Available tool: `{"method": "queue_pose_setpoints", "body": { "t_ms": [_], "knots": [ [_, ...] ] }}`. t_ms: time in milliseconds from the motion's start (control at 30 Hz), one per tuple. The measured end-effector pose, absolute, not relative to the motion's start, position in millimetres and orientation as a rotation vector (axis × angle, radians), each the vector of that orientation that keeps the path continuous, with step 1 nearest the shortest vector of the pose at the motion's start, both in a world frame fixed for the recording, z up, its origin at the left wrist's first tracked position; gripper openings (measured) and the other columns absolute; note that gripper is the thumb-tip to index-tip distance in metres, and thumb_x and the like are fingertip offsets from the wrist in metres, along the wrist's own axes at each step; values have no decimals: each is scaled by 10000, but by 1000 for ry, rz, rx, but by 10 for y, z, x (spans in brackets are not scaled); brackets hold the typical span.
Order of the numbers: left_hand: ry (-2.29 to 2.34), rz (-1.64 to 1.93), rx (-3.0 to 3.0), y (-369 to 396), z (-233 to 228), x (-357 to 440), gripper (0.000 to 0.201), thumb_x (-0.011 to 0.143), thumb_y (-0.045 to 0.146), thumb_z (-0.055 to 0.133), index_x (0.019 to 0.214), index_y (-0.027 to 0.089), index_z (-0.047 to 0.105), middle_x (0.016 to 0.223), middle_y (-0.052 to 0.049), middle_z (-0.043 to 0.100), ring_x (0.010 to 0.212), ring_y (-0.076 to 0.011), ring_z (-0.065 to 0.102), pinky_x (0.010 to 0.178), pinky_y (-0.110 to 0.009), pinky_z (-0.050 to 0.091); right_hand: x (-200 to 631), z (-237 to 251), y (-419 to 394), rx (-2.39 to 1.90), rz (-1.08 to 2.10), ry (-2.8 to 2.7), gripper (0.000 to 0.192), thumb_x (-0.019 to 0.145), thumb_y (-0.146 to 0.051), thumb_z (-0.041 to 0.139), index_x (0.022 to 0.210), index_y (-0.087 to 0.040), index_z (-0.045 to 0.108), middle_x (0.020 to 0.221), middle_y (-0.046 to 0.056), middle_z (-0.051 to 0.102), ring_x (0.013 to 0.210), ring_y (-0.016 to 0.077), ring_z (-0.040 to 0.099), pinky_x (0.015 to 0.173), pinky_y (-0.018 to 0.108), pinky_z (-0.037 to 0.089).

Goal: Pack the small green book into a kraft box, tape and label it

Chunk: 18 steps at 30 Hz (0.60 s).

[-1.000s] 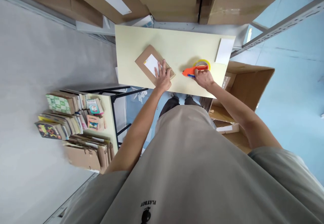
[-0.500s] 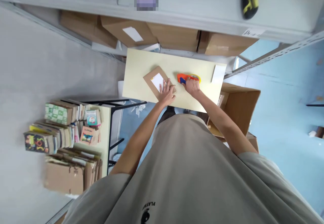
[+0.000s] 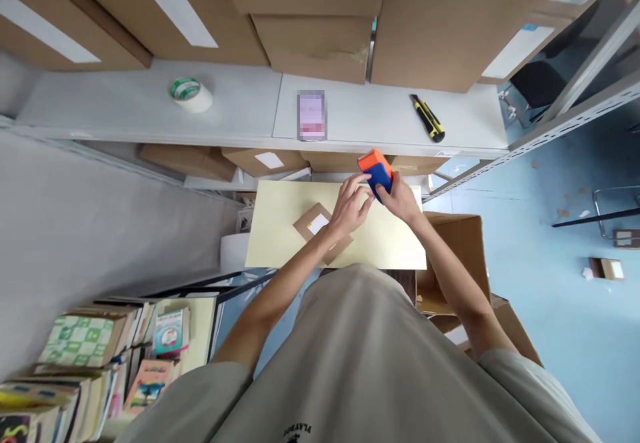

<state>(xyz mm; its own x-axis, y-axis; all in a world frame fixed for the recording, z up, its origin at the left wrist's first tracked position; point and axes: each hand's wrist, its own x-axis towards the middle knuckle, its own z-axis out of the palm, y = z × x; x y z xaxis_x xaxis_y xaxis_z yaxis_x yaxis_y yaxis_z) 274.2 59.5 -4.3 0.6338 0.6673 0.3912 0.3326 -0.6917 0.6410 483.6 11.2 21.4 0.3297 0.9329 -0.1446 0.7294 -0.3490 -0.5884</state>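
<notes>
My right hand (image 3: 400, 199) is wrapped around a tape dispenser (image 3: 379, 175) with an orange body and a blue part, lifted above the pale table. Close to the dispenser's left side is my left hand (image 3: 351, 206), its fingers bent but apart. The index fingertip meets the dispenser's edge; whether the fingers touch any tape cannot be made out. Below my left forearm, a flat brown cardboard parcel (image 3: 303, 223) with a white label (image 3: 319, 223) lies on the table (image 3: 270, 229), partly covered by the hand and wrist.
A grey shelf (image 3: 240, 106) in front bears a tape roll (image 3: 191, 95), a blurred-out rectangular item (image 3: 312, 116), a utility knife (image 3: 428, 119) and large cardboard boxes (image 3: 315, 43). An open carton (image 3: 457, 249) stands at right. Stacked books (image 3: 80, 339) sit at lower left.
My right hand has raised the tape dispenser off the table and turned it. My left hand has left the parcel and come up beside the dispenser. The view has tilted up, showing more shelf.
</notes>
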Motion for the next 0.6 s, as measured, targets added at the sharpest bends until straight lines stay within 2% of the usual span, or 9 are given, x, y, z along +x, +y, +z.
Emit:
{"method": "queue_pose_setpoints", "body": {
  "t_ms": [67,167,300,367,467,533,600],
  "knots": [
    [735,960,2360,986,164,2879,324,1269,421,437,1267,254,715,1761,-173,637,1663,-331,590,1417,-598,489,4915,385,470,-2074,467,-1531,477,1128,-606,595,1374,-198,591,1266,265,835,1179,480,791,998,580,660],
    [701,1015,2382,1553,319,3084,322,1244,333,432,1377,242,711,1854,-162,564,1731,-321,535,1471,-605,442,5034,603,1081,-2006,234,-1620,448,1159,-522,555,1411,-153,588,1344,299,796,1275,485,757,1111,658,629],
    [719,902,2383,1935,320,3289,482,1144,199,496,1598,210,657,1909,-164,515,1794,-319,481,1533,-608,371,5100,780,1750,-2137,97,-1731,460,1144,-341,551,1464,-15,601,1424,369,757,1356,501,738,1295,758,474],
    [724,845,2370,1891,258,3288,585,1103,152,503,1674,189,620,1918,-166,507,1810,-320,466,1547,-605,351,5079,809,1917,-2198,90,-1779,498,1115,-273,561,1500,38,616,1484,386,737,1447,495,699,1375,762,380],
    [722,746,2311,1642,53,3033,601,1106,154,505,1693,194,626,1882,-151,566,1779,-308,520,1533,-580,387,4984,734,1848,-2210,8,-1726,610,1129,-259,525,1653,53,556,1653,394,639,1623,495,560,1425,762,310],
    [803,613,2226,1452,-171,2677,566,1116,182,538,1669,200,655,1822,-155,637,1722,-313,592,1504,-567,434,4873,547,1548,-2157,-83,-1619,647,1189,-331,455,1752,-15,491,1749,366,558,1689,497,479,1415,787,324],
    [1022,426,2104,1297,-444,2224,541,1110,208,592,1643,154,673,1770,-207,677,1686,-345,631,1485,-560,445,4707,221,1050,-2110,-62,-1494,645,1245,-441,357,1774,-97,488,1758,327,547,1699,483,472,1392,786,380]
  ]
}}
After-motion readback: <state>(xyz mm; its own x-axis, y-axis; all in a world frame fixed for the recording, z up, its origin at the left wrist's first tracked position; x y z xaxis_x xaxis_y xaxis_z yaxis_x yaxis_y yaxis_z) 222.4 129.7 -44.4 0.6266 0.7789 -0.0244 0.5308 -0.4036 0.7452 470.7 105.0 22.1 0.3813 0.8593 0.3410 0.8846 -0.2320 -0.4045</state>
